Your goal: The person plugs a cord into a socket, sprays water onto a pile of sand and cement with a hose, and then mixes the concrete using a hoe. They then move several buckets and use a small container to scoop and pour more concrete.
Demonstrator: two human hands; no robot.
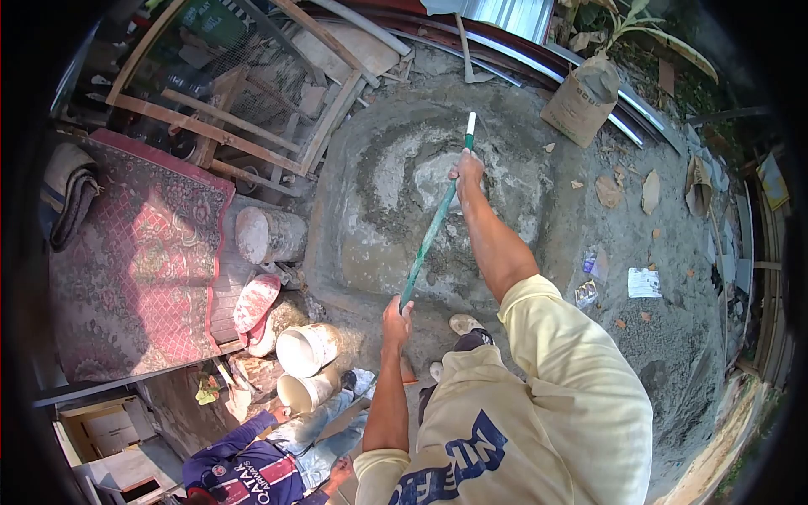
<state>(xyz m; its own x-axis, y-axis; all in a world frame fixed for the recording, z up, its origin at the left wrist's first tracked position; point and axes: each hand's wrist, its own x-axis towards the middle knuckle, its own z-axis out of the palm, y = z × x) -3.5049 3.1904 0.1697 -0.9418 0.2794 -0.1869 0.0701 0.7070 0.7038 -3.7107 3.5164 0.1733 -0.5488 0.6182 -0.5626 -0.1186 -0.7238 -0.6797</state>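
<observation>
A long green pole (431, 231) with a white tip slants over a ring-shaped bed of wet grey cement mix (379, 244). My right hand (468, 172) is wrapped round it near the white end. Lower down, my left hand (397, 318) grips the same pole near its other visible end. Whatever tool head the pole may carry is not visible. Pale, wet mix lies beneath my right hand, inside the ring. My shoe (465, 323) stands at the near edge of the bed.
A co-worker in a dark shirt (252, 467) is at lower left, one hand by a white bucket (305, 393). Another bucket (307, 350) and a crusted one (269, 236) stand nearby. A mesh-screened wooden frame (227, 126), a hoe (467, 59) and a paper sack (581, 105) lie around the bed.
</observation>
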